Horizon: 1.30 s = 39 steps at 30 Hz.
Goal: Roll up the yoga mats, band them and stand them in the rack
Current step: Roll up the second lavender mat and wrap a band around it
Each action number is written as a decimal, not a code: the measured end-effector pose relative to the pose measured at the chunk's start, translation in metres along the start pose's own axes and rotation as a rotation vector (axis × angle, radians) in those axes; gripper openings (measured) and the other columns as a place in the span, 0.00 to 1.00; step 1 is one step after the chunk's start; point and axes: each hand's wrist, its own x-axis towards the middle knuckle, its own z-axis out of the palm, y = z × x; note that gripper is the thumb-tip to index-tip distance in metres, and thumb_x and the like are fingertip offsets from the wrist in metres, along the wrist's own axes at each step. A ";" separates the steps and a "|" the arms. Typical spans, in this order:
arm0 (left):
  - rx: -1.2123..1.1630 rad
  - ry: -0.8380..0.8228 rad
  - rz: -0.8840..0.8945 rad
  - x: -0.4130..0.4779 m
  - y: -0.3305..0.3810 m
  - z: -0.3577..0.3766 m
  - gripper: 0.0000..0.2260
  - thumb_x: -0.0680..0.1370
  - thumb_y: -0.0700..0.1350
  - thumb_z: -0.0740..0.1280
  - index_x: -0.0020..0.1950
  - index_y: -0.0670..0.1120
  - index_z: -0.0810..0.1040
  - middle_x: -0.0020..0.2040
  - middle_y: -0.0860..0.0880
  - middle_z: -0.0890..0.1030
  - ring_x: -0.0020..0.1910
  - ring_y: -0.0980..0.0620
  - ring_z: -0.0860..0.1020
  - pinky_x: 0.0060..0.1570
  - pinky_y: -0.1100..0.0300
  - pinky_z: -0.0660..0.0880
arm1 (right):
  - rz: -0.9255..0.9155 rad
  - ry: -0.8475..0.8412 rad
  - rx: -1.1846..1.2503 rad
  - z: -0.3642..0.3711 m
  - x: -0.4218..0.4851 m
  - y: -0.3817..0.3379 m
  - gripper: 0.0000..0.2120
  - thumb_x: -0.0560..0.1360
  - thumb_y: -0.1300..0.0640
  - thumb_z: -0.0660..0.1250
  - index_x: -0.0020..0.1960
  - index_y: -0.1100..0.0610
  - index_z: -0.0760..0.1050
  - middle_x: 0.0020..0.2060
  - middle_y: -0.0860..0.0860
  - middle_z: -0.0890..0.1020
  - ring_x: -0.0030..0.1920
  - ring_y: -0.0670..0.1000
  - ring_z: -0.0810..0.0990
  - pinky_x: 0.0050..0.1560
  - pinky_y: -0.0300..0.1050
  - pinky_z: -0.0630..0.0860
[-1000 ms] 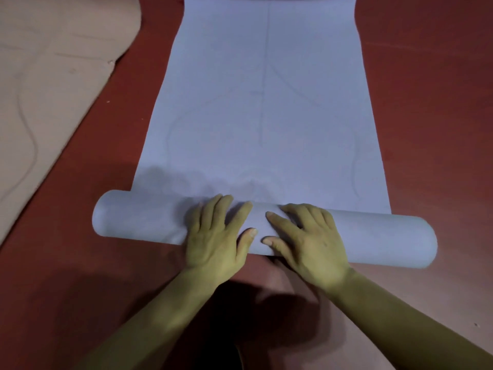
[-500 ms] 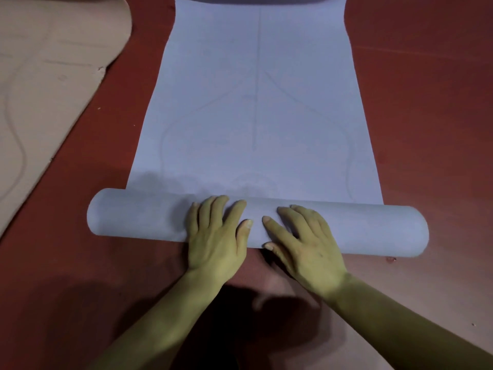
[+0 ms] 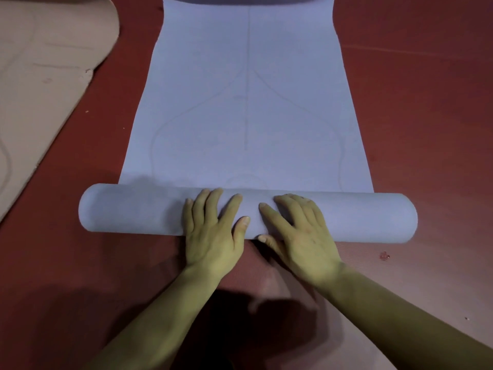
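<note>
Both bare forearms reached up from the bottom edge of the frame, the left from the lower centre-left and the right from the lower right corner, converging toward the middle. The left hand (image 3: 213, 236) lay palm-down with its fingers straight and slightly spread, pressed flat on top of the roll (image 3: 133, 210) at the near end of the pale lilac-blue foam yoga mat (image 3: 248, 116), its thumb angled toward the centre. The right hand (image 3: 302, 236) lay just beside it, not touching it, likewise flat and unclenched; its fingers extended over the crown of the roll and its thumb tip sat at the roll's near lower edge; neither hand curled round anything.

The roll lay crosswise in the middle of the frame on the dark red floor (image 3: 426, 102), its ends jutting past the flat part on both sides; the unrolled length stretched away to the top centre, marked with faint straight and curved lines.

Counted: two hands; one roll; two mats, the second a beige yoga mat (image 3: 40, 76) lying flat at the upper left, apart from the lilac one.
</note>
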 end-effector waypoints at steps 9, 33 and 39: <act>-0.029 -0.016 -0.046 0.005 0.007 0.006 0.22 0.80 0.59 0.58 0.68 0.49 0.75 0.69 0.40 0.72 0.71 0.37 0.68 0.75 0.36 0.53 | -0.043 0.013 -0.004 0.005 0.019 0.015 0.27 0.81 0.39 0.64 0.70 0.57 0.77 0.62 0.60 0.79 0.63 0.63 0.76 0.65 0.58 0.71; -0.101 -0.023 -0.058 0.034 0.002 0.009 0.22 0.81 0.59 0.58 0.69 0.49 0.75 0.70 0.41 0.72 0.73 0.37 0.66 0.76 0.39 0.51 | 0.034 0.007 -0.090 0.007 0.025 0.024 0.30 0.78 0.34 0.65 0.72 0.53 0.75 0.68 0.59 0.75 0.70 0.62 0.72 0.73 0.62 0.61; -0.094 -0.020 -0.003 0.034 0.001 0.011 0.25 0.80 0.62 0.58 0.72 0.51 0.68 0.72 0.40 0.68 0.74 0.38 0.64 0.77 0.41 0.47 | 0.016 0.038 -0.085 0.010 0.040 0.032 0.28 0.79 0.36 0.64 0.70 0.53 0.78 0.65 0.58 0.78 0.66 0.63 0.75 0.69 0.62 0.67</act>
